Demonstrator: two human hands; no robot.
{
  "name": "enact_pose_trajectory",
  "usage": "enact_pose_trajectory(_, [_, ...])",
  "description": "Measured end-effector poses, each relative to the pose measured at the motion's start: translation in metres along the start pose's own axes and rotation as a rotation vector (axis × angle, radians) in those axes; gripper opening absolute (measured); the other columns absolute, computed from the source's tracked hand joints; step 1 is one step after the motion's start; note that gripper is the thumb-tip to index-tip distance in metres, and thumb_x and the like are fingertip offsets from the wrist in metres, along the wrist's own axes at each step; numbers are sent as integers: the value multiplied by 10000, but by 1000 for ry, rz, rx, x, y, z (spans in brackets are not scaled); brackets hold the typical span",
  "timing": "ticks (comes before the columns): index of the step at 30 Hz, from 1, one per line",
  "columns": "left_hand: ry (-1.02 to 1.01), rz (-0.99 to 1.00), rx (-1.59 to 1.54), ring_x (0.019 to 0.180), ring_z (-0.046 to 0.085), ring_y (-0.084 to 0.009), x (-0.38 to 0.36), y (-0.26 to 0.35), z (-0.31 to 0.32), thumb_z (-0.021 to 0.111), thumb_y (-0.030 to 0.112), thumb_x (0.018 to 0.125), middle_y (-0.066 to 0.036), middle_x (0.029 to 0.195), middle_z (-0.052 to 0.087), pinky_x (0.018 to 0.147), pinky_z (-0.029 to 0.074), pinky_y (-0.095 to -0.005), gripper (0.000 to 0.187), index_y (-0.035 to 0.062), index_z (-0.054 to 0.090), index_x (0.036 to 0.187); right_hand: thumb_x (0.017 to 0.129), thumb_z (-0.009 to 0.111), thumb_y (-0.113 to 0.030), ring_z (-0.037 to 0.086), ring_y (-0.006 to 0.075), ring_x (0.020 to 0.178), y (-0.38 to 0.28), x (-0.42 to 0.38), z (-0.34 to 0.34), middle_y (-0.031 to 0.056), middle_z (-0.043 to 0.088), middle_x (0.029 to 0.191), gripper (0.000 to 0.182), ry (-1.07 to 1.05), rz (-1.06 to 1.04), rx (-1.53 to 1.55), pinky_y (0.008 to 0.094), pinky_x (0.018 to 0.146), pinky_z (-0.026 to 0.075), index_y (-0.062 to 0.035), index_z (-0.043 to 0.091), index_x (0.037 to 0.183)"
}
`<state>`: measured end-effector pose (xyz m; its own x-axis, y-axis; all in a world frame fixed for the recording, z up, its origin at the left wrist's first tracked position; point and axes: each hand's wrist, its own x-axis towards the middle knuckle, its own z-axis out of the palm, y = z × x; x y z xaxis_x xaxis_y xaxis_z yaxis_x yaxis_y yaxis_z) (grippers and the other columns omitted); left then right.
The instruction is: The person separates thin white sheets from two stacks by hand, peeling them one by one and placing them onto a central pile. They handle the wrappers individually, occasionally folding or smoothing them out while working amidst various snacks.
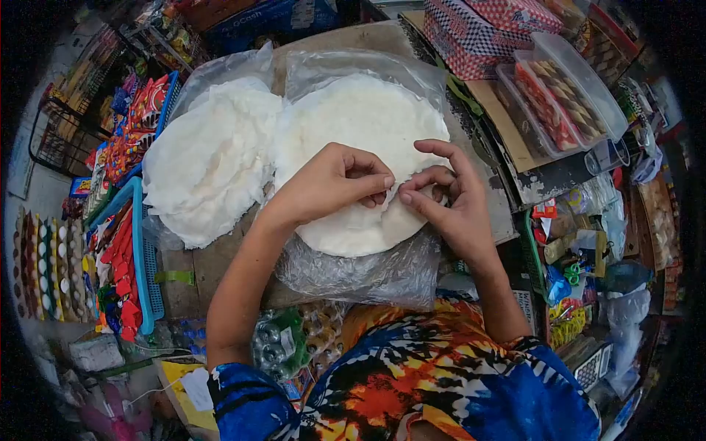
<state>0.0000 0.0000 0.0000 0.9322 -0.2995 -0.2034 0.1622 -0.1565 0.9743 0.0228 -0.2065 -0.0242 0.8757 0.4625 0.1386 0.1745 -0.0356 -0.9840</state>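
Note:
A stack of round, thin white spring roll wrappers (346,110) lies on a clear plastic bag (353,275) in front of me. My left hand (342,176) is over the middle of the stack, thumb and index finger pinched together at a wrapper's edge. Close by on the right, my right hand (452,198) pinches the same area, its index finger raised and curved. A small slit or fold shows between my fingertips. To the left, a second pile of wrappers (209,162) looks rumpled and uneven, on another clear plastic bag (224,70).
Blue baskets (149,250) of packaged snacks stand left of the wooden table (334,40). At the right are a clear plastic container (559,95) of rolled pieces and a checkered box (471,37). Bottles (283,342) sit below the table's front edge.

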Motion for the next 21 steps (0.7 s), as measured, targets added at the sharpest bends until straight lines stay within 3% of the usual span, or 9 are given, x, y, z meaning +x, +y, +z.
enact_pose_trajectory(9, [46,43,166,643,562,-78,-1,4,4,602,124,860,-45,749,646,649,467,-228,185,-43,668,907,749,663,10,575,79,749,-7,2,13,8,618,751,557,30,-44,-115,248,684,412,-79,431,1247])
enact_pose_trajectory(17, [139,127,-26,730,551,-66,-1,2,-5,575,192,911,5,821,589,670,473,-227,198,-1,590,949,750,624,4,485,49,743,8,6,9,-23,533,808,471,65,-76,51,206,631,313,-83,424,1167])
enact_pose_trajectory(21, [104,166,235,729,538,-59,-4,7,7,624,214,885,11,832,583,670,460,-221,203,28,580,954,751,616,20,476,44,770,5,5,10,-37,504,823,484,50,-74,89,209,648,331,-89,405,1174])
